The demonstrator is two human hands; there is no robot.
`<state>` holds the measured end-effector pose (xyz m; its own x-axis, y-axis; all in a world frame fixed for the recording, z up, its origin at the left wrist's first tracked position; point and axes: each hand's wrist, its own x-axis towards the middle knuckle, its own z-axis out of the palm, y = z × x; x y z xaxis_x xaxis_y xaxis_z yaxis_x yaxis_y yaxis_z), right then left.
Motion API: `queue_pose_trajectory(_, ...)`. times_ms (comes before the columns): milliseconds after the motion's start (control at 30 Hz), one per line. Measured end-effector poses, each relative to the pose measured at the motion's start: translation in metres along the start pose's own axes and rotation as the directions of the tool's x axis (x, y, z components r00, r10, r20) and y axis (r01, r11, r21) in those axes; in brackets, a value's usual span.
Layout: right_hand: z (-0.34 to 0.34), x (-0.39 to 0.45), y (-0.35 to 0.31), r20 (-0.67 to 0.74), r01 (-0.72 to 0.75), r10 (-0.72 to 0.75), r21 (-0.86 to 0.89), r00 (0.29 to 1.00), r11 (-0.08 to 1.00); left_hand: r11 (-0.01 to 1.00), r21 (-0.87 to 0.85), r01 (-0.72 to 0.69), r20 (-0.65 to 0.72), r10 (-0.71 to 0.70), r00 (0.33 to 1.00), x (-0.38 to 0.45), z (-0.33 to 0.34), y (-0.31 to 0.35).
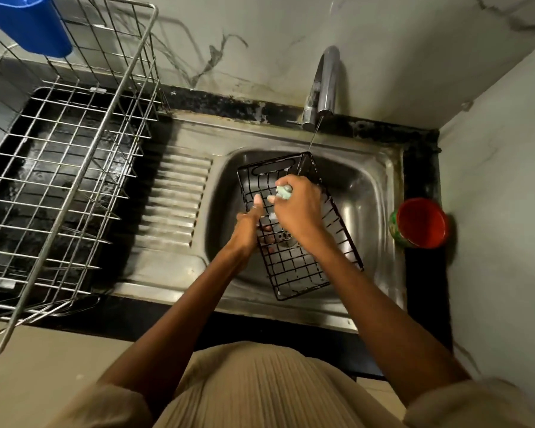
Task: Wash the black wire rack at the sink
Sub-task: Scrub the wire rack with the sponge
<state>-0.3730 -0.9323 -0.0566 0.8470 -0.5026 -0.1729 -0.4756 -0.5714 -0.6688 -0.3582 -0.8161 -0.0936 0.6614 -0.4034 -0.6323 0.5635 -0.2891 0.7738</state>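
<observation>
Black wire rack [294, 242] tilted in steel sink [371, 186], both hands on it
Left hand [249, 225] grips rack's left edge, thumb up; right hand [297, 205] clenched round pale green scrubber [284, 191] inside rack; thin stream from tap [323, 88]; steel dish rack [59, 168] on counter [74, 344] left, red cup [420, 222] right

- One black wire rack [294, 242]
- One steel dish rack [65, 168]
- One tap [323, 88]
- One sink [380, 186]
- One red cup [420, 223]
- One blue container [28, 23]
- One green scrubber [284, 191]
- Two hands: left hand [247, 230], right hand [297, 205]
</observation>
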Motion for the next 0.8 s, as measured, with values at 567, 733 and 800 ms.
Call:
queue_pose_trajectory(567, 0.024, 0.028, 0.032, -0.109, 0.068, -0.076, -0.074, 0.991, 0.995, 1.000, -0.015, -0.006, -0.097, 0.004, 0.995, 0.002, 0.003, -0.024)
queue_pose_trajectory(733, 0.039, 0.031, -0.002, -0.098, -0.370, 0.479, 0.508, 0.872, 0.778, 0.990, 0.140, -0.012, -0.064, 0.021, 0.998, -0.004, 0.018, -0.018)
queue_pose_trajectory(800, 0.045, 0.034, -0.007, 0.040, -0.516, 0.621, 0.599, 0.783, 0.612, 0.989, 0.147, -0.016, -0.080, 0.028, 0.996, -0.008, 0.021, -0.014)
